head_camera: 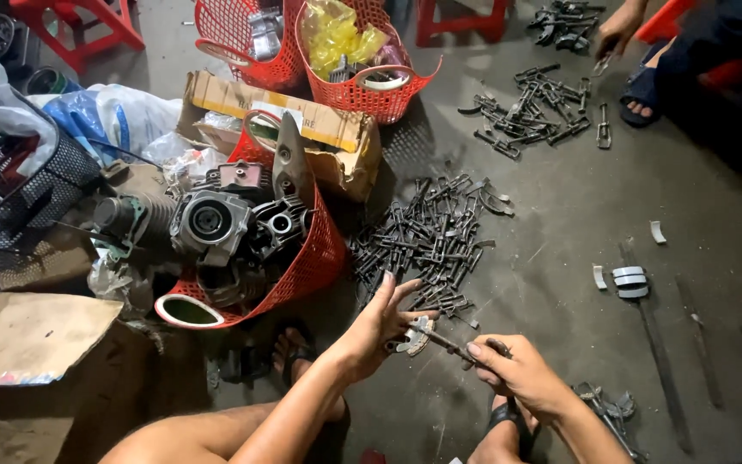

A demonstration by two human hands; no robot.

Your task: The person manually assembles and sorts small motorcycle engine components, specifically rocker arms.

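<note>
just below the heap of dark metal parts [427, 245], the left hand [380, 322] pinches a small curved metal piece [414, 335], remaining fingers spread. right hand [517, 374] is closed around a thin rod [453, 344] touching that piece; bare floor [560, 223] lies right of the heap.

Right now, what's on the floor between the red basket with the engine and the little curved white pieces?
In the head view, a pile of dark metal parts lies between the red basket and the white pieces.

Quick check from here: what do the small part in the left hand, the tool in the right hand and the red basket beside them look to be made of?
Small curved part in the left hand: likely cast metal, dull grey with a pale worn face. Thin tool in the right hand: dark steel shaft, as it looks; its handle is hidden. Red basket: moulded plastic, from its even mesh and glossy rim.
</note>
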